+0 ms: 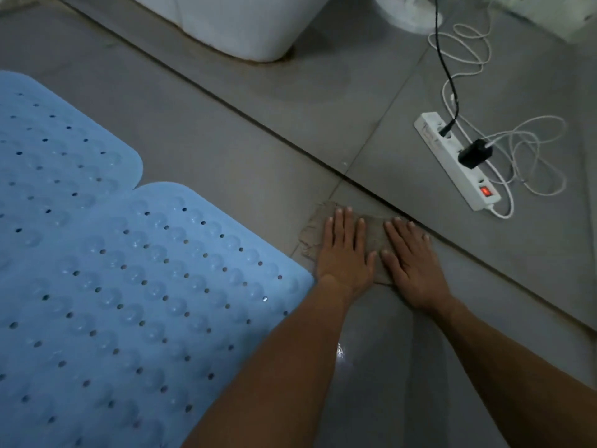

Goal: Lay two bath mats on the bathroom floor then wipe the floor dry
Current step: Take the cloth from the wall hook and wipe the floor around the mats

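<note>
Two light blue perforated bath mats lie flat on the grey tile floor, one at the far left and one nearer me, their edges meeting. A brown-grey cloth is spread on the floor just right of the nearer mat. My left hand and my right hand both press flat on the cloth, fingers spread and pointing away from me. A wet, glossy streak runs along the tiles between my forearms.
A white power strip with a lit red switch, a black adapter and white cables lies on the floor to the right, beyond a dark floor joint. A white toilet base stands at the top.
</note>
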